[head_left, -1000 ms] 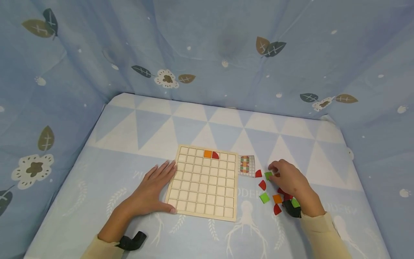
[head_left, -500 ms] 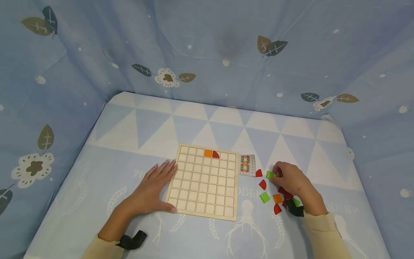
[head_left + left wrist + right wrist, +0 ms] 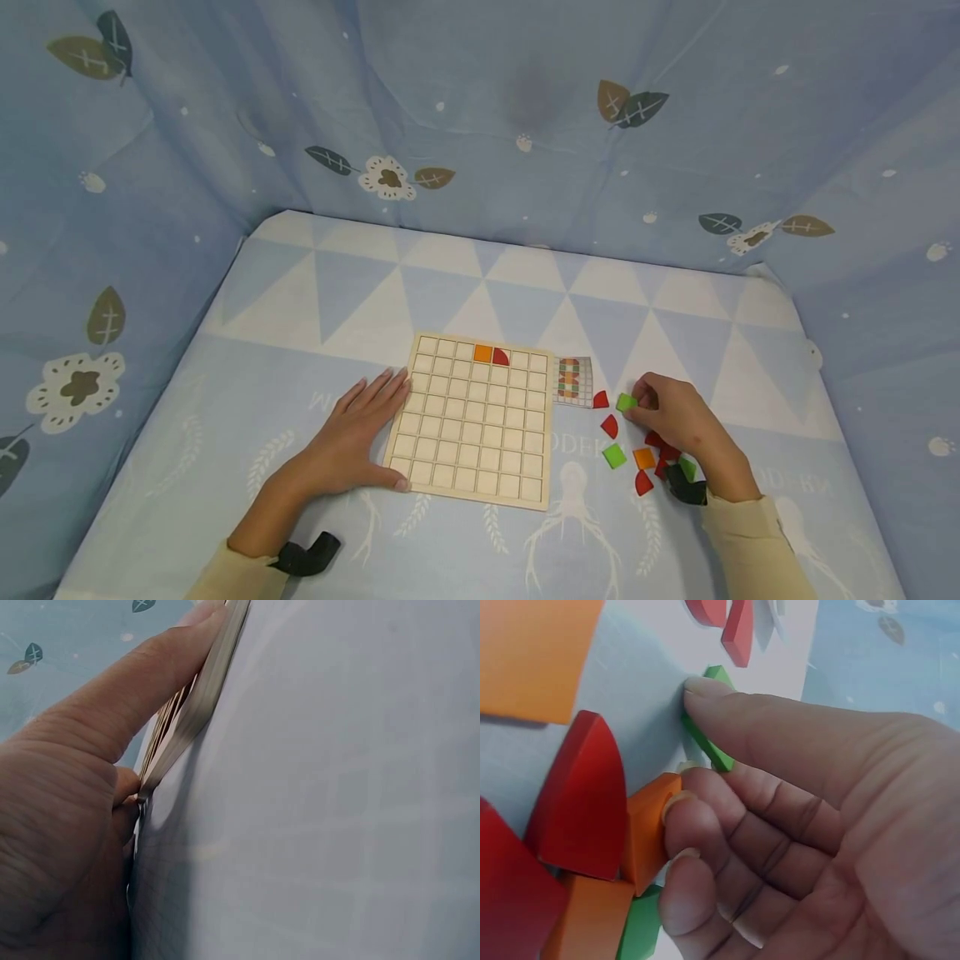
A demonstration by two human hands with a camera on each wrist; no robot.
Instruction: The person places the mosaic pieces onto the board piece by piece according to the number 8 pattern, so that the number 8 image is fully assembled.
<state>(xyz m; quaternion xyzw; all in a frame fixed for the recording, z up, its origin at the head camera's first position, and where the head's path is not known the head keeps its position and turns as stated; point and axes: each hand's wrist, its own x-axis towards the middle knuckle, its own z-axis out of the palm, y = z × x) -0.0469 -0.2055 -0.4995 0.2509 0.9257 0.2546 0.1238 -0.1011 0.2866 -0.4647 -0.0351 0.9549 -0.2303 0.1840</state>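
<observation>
The left hand [image 3: 352, 442] lies with spread, straight fingers along the left edge of a wooden grid board [image 3: 471, 414]; its thumb touches the near-left corner. In the left wrist view that thumb [image 3: 142, 682] runs along the board's side [image 3: 187, 724]. On the board's far row sit an orange square tile [image 3: 483, 354] and a red quarter-circle tile [image 3: 501, 357], side by side. To the right of the board, the right hand [image 3: 678, 417] pinches a green square tile [image 3: 626, 402] between thumb and fingers. The right wrist view has the thumb across this green tile [image 3: 718, 756], partly hiding it.
A small pattern card [image 3: 573, 379] lies against the board's right edge. Around the right hand are loose pieces: red quarter-circles [image 3: 610, 427], a green square [image 3: 614, 456], an orange square [image 3: 643, 458], and more partly under the wrist. Blue patterned curtains [image 3: 480, 125] surround the table.
The right hand has drawn slightly to the right, its fingers now closed on the green tile, which has shifted and turned a little. The left hand and board stay put.
</observation>
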